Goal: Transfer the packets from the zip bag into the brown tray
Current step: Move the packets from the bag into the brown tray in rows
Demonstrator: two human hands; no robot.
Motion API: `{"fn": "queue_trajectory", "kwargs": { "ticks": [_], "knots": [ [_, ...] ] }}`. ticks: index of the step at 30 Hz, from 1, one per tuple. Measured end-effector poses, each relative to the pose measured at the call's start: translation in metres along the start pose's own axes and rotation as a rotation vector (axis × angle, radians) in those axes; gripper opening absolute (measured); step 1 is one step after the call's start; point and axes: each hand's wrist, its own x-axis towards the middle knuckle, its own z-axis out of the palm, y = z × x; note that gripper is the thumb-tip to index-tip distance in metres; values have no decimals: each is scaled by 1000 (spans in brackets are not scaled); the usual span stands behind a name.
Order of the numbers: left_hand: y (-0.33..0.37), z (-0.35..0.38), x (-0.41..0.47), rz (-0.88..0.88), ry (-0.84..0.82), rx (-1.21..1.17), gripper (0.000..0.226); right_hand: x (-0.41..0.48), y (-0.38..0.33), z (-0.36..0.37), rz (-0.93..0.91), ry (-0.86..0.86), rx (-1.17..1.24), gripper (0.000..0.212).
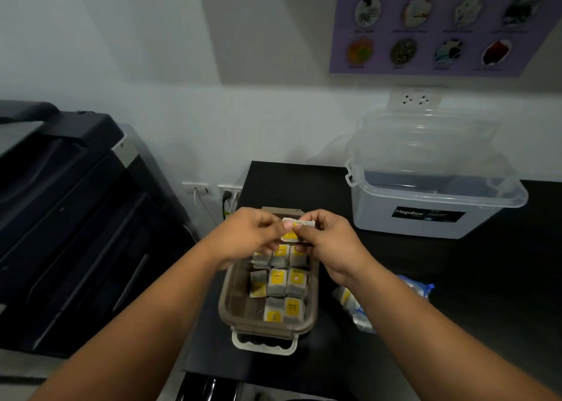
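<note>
Both left grip [246,233] and right grip [331,242] pinch one small grey-and-yellow paper packet [291,234] above the brown plastic tray [232,299].

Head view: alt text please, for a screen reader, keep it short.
The left hand and right hand pinch one yellow-and-grey packet above a brown tray holding rows of packets. A zip bag with more packets lies right of the tray on the black counter; a clear Megabox tub stands behind, a dark printer at left.
</note>
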Motion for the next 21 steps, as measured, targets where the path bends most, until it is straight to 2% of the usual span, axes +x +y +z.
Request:
{"fn": "queue_trajectory", "kwargs": {
  "ticks": [3, 6, 9, 12, 17, 21],
  "knots": [
    [-9, -7, -2, 32, 74, 0, 12, 3, -1, 13, -57, 76, -212, 3],
    [-15, -21, -3, 91, 146, 235, 6, 5, -1, 24, -133, 45, -535, 6],
    [-21, -33, -2, 177, 100, 506, 8, 9, 3, 38, -169, -25, -689, 5],
    [-30, -38, -2, 194, 95, 562, 9, 16, 12, 50, -69, -33, -735, 6],
    [-55, -44, -5, 118, 261, 436, 5, 33, 27, 60, 230, -57, -740, 6],
    [-75, -42, -5, 85, 301, 337, 10, 52, 42, 70, 327, -73, -914, 22]
  ]
}}
